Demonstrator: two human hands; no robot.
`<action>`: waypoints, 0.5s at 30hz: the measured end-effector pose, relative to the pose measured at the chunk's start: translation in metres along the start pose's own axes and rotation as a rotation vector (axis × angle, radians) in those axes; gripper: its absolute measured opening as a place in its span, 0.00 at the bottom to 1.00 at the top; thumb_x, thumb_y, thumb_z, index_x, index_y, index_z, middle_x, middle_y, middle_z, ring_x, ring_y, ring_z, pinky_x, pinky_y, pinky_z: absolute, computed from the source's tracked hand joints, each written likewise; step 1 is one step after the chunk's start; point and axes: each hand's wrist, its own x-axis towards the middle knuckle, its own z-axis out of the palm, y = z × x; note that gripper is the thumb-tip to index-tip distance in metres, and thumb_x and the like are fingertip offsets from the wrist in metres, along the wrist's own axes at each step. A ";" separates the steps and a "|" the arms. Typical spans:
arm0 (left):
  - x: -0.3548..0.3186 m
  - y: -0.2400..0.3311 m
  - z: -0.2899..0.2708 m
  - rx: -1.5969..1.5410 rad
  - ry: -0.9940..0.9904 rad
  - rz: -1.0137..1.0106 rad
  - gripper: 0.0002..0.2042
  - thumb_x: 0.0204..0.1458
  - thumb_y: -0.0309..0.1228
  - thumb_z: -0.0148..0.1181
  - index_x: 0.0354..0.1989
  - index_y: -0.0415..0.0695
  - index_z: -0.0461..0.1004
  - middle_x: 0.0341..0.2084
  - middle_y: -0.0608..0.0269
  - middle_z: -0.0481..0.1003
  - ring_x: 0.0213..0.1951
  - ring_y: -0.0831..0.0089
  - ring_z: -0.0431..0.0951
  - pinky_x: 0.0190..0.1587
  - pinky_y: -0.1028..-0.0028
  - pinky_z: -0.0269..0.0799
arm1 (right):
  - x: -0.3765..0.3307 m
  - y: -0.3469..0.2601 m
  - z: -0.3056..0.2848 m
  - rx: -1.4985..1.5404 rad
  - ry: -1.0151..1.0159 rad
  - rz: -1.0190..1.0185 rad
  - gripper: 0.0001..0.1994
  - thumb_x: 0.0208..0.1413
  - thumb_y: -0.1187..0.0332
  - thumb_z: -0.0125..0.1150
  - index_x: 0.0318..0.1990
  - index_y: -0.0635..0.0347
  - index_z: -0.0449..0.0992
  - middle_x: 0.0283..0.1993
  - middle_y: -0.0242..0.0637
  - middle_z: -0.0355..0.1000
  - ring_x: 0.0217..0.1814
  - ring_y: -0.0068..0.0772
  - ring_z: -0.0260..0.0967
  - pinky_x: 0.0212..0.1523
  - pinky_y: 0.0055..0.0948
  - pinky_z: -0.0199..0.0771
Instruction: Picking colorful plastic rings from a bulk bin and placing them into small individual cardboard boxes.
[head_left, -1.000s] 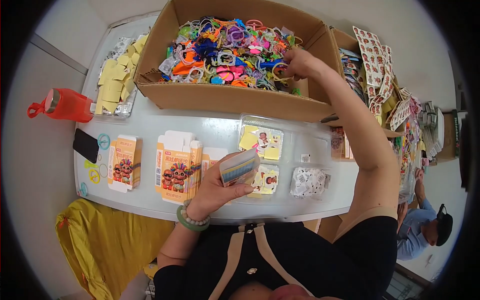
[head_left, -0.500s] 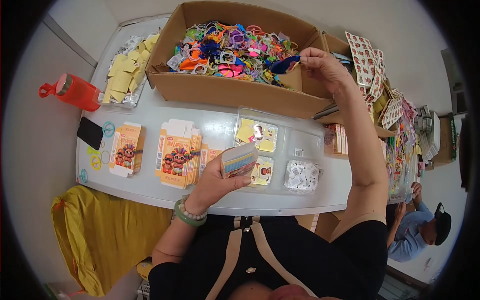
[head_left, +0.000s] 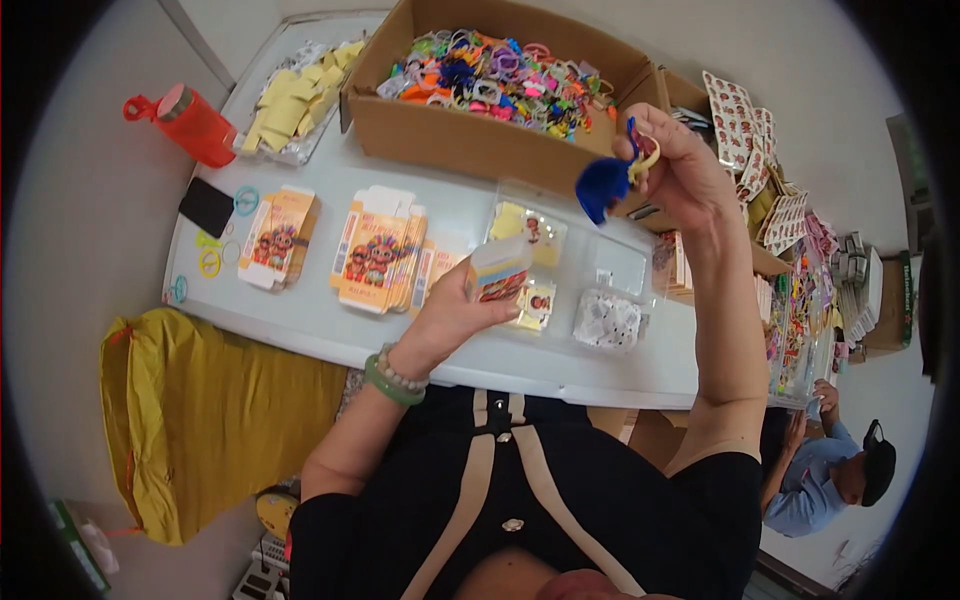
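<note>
Small printed box (head_left: pixel 499 278) in the left hand (head_left: pixel 445 315), blue toy (head_left: pixel 603 188) in the right hand (head_left: pixel 688 170)

Grips the small printed box tilted, with fingers wrapped round the far side and thumb along the lower edge, in front of the left part of the clear tray (head_left: pixel 590 255). Pinches the blue toy by a pale yellow loop (head_left: pixel 646 160), thumb and fingers close together, raised near the right end of the big cardboard box (head_left: pixel 465 145). Inside that box, a heap of colourful trinkets (head_left: pixel 500 80). In the clear tray, yellow cards (head_left: pixel 545 245) on the left and white packets (head_left: pixel 608 320) at the near right. On the desk (head_left: pixel 335 165), just left of the left hand, a stack of orange boxes (head_left: pixel 375 255); farther left, a smaller stack (head_left: pixel 275 245), a black phone (head_left: pixel 207 207) and a red bottle (head_left: pixel 195 128). Well apart at far right, a co-worker (head_left: pixel 815 490) in blue.
</note>
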 end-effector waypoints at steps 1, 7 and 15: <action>0.000 -0.002 0.001 0.054 -0.003 0.028 0.28 0.44 0.20 0.64 0.56 0.36 0.61 0.48 0.61 0.70 0.50 0.74 0.70 0.53 0.75 0.67 | -0.008 0.009 0.011 0.063 0.018 0.037 0.09 0.55 0.65 0.57 0.37 0.59 0.68 0.27 0.37 0.72 0.19 0.22 0.68 0.17 0.18 0.70; -0.013 0.000 0.015 0.093 -0.131 -0.033 0.27 0.42 0.22 0.66 0.54 0.38 0.63 0.44 0.63 0.71 0.46 0.77 0.71 0.52 0.76 0.67 | -0.042 0.052 0.061 0.022 -0.004 0.232 0.06 0.56 0.67 0.56 0.34 0.59 0.68 0.26 0.38 0.72 0.17 0.23 0.69 0.18 0.17 0.72; -0.033 -0.011 0.024 -0.016 -0.141 -0.074 0.23 0.42 0.23 0.69 0.48 0.40 0.69 0.39 0.65 0.74 0.42 0.77 0.74 0.49 0.77 0.69 | -0.088 0.090 0.094 -1.004 0.236 -0.408 0.04 0.51 0.78 0.57 0.34 0.64 0.71 0.30 0.35 0.72 0.28 0.26 0.71 0.30 0.26 0.73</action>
